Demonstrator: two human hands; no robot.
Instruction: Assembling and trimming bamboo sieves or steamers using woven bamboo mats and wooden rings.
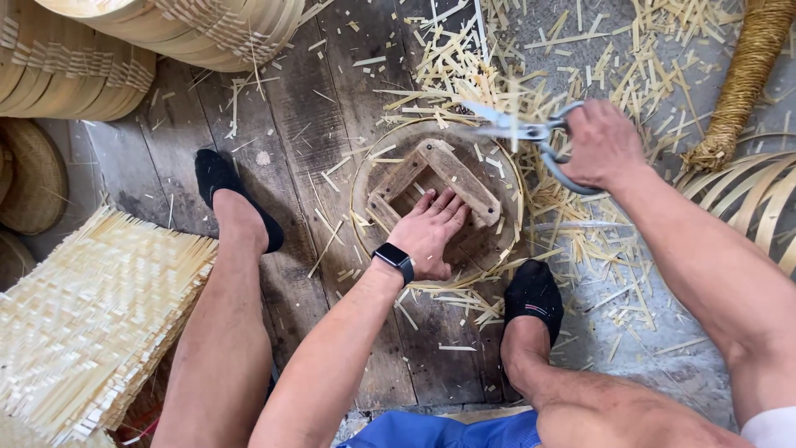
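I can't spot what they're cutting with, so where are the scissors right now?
The scissors are in the right hand, upper middle of the head view, above the far rim of the round bamboo hoop amid the bamboo offcuts.

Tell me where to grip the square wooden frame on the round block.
Grip the wooden frame by its far right bar, coming from above right: that bar lies bare, while the left hand already presses the near corner and strips crowd the round block.

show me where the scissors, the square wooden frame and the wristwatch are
scissors (531,133): head view, on the pivot where the blades meet the handles.
square wooden frame (452,170): head view, on its upper right bar.
wristwatch (393,258): head view, on the dark face.
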